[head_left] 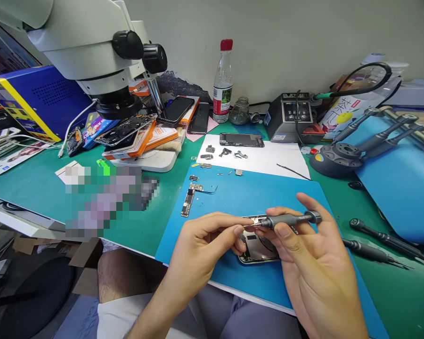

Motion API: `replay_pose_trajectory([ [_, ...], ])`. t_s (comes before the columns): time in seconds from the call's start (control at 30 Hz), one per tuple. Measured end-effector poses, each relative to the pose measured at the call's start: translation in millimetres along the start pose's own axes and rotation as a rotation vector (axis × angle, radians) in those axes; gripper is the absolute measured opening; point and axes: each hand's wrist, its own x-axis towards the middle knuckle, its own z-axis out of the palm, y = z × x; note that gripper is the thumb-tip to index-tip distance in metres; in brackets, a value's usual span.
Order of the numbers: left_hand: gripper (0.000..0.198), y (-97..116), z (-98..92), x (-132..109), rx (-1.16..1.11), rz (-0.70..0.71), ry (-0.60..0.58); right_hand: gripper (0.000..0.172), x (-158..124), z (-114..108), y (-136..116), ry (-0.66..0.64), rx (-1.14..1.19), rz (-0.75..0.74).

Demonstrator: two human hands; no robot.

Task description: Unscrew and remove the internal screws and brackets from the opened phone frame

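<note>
Head cam: the dark grey screwdriver is up above the open phone shell, lying almost level, long axis side to side, tip pointing left, capped end right and a touch higher. Handle's a slim cylinder with a knurled, metallic-looking barrel. Right hand has its grip clamped on that barrel. Left hand has thumb and index close around the tip; can't tell if that grip's actually clamped on anything. Shell's rounded at the corner, shiny rim, partly hidden by the hands, on a smooth blue mat over the green table. Narrow logic board lies left of it.
</note>
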Motion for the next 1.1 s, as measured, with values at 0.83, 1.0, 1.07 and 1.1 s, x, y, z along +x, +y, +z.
replay_pose_trajectory([
  [0.83,0.019,-0.7,-0.6,-0.7,-0.079,-0.026,-0.011,0.074,2.6,1.8,-3.4,-0.014,-0.003,0.047],
  [1.0,0.021,-3.0,-1.3,-1.8,-0.058,-0.002,-0.03,0.076,1.7,1.2,-5.3,-0.003,0.015,0.085],
  [1.07,0.021,-3.4,-1.1,-1.6,-0.034,0.003,-0.04,0.077,2.0,0.7,-5.8,-0.001,0.03,0.105],
  [1.1,0.02,-3.5,-1.0,-1.8,-0.009,0.007,-0.038,0.078,2.4,0.5,-5.9,0.003,0.038,0.117],
])
